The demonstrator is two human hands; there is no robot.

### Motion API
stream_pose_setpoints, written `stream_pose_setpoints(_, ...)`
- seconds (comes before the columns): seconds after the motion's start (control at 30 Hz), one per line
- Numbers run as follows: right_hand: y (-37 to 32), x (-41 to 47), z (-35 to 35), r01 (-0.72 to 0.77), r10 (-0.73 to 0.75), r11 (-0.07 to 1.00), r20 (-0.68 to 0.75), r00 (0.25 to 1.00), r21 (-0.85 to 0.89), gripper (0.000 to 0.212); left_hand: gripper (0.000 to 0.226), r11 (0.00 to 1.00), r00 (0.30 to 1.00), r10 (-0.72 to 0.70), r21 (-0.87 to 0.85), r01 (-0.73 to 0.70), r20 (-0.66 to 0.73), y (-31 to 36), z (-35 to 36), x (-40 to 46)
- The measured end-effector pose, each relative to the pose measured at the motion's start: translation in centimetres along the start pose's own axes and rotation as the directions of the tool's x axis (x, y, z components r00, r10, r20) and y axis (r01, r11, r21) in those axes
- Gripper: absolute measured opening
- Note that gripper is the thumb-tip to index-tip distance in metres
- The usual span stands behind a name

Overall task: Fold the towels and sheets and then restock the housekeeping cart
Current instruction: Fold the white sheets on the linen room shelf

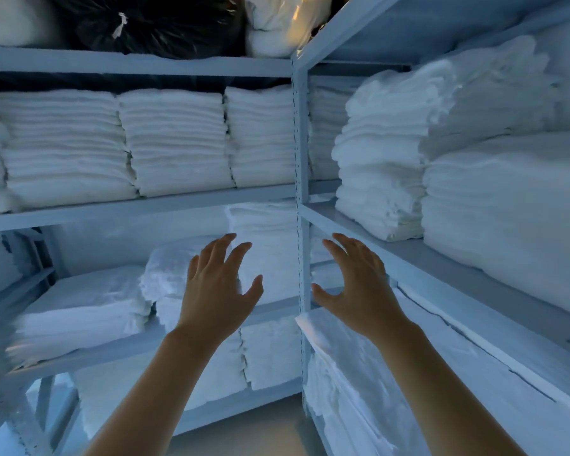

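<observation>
I see folded white towels in three neat stacks side by side on the upper shelf ahead: a left stack [63, 146], a middle stack [175, 141] and a right stack [260, 136], each square-edged and touching its neighbour. On the shelf below, a tall stack [264, 238] stands against the corner post, with a lower, rumpled pile [165, 271] just beside it and flat folded sheets [79, 304] further left. On the right-hand shelving I see a leaning towel stack [375, 166] next to a bulky heap of folded sheets [507, 212]. Beneath that, more white linen [359, 373] lies along the lower shelf.
</observation>
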State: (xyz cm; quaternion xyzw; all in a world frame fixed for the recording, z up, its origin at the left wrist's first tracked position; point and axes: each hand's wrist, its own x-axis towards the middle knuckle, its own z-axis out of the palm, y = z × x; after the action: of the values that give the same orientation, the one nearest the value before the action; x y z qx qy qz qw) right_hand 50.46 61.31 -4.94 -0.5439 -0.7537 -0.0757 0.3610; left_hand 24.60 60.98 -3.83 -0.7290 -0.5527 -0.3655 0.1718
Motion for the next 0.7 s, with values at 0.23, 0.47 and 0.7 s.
stream_pose_setpoints(0.23, 2.8, 4.7, 3.1, -0.132, 0.122, 0.983, -0.085, 0.989, -0.125, 0.079, 0.057, 0.98, 0.991, 0.128, -0.159, -0.122, 0.028, -2.7, 8.4, 6.8)
stream_pose_setpoints(0.47, 2.5, 10.2, 8.4, -0.258, 0.237, 0.949, -0.129, 0.963, -0.184, 0.078, 0.057, 0.938, 0.972, 0.224, -0.287, -0.197, 0.066, -8.3, 15.1, 13.4)
stream_pose_setpoints(0.7, 2.9, 12.2, 13.2, -0.381, 0.35, 0.897, -0.167, 0.922, -0.225, 0.077, 0.055, 0.878, 0.94, 0.324, -0.404, -0.258, 0.105, -11.9, 21.4, 17.0)
